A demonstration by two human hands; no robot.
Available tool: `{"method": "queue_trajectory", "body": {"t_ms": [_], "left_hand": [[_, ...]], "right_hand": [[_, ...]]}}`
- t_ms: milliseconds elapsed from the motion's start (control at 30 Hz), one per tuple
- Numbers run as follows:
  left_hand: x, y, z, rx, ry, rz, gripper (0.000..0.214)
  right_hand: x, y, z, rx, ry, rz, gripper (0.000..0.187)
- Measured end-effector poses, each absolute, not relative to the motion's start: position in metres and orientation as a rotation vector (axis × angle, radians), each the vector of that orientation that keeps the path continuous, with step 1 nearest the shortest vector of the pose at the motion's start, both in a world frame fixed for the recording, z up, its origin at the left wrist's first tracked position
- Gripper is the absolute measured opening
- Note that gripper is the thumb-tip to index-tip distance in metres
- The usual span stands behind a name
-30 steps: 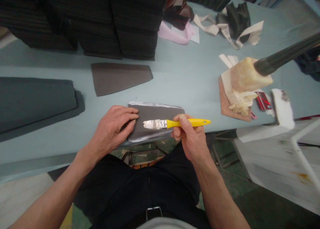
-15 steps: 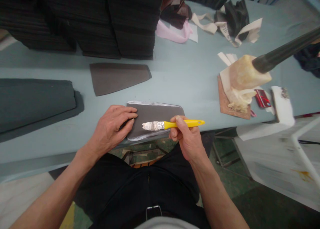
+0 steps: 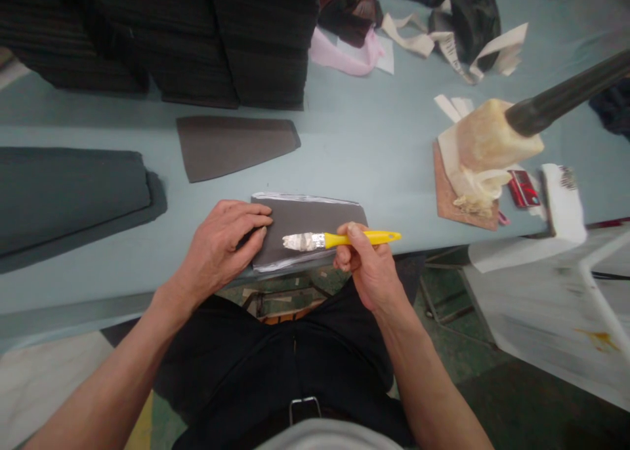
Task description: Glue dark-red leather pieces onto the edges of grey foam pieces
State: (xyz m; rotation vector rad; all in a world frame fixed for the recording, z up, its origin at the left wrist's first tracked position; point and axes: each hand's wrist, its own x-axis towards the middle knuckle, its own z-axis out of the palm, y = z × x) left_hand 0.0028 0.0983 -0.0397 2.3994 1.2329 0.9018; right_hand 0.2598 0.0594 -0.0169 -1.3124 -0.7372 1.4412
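Note:
A dark grey-brown panel (image 3: 300,219), wider at its left end, lies at the table's front edge. White streaks run along its long upper and lower edges. On its left end rest the fingertips of my left hand (image 3: 229,237), fingers stretched out and thumb apart. My right hand (image 3: 367,260) grips a paintbrush (image 3: 337,239) by its yellow handle, between thumb and fingers. The brush's whitened bristles point left over the panel's middle; I cannot tell whether they touch it. Behind the panel lies a second brown-grey piece (image 3: 236,145) of similar tapered shape.
Tall stacks of dark pieces (image 3: 266,50) stand at the back left. A pile of dark grey panels (image 3: 69,184) lies on the left. To the right are a yellowish, crusted container (image 3: 492,138) with a dark tube above it, and a red box (image 3: 523,189). Scraps (image 3: 344,53) lie at the back.
The view has shifted slightly. Both hands keep nearly the same places on and over the panel, with the paintbrush still in my right hand.

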Motion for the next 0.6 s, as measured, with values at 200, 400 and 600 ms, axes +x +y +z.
{"method": "queue_trajectory", "body": {"t_ms": [200,400,600], "left_hand": [[0.0034,0.0979,-0.0381,2.371,1.263,0.875,0.023],[0.0028,0.0970,-0.0388,2.346,1.289,0.876,0.022],[0.0030,0.0976,-0.0388,2.365,1.280,0.890,0.021]], "right_hand": [[0.2597,0.0613,-0.0208,-1.315,-0.729,1.435,0.050],[0.2580,0.0606,-0.0247,-1.334,-0.790,1.402,0.046],[0.2556,0.0607,-0.0235,-1.356,-0.882,1.368,0.044]]}}
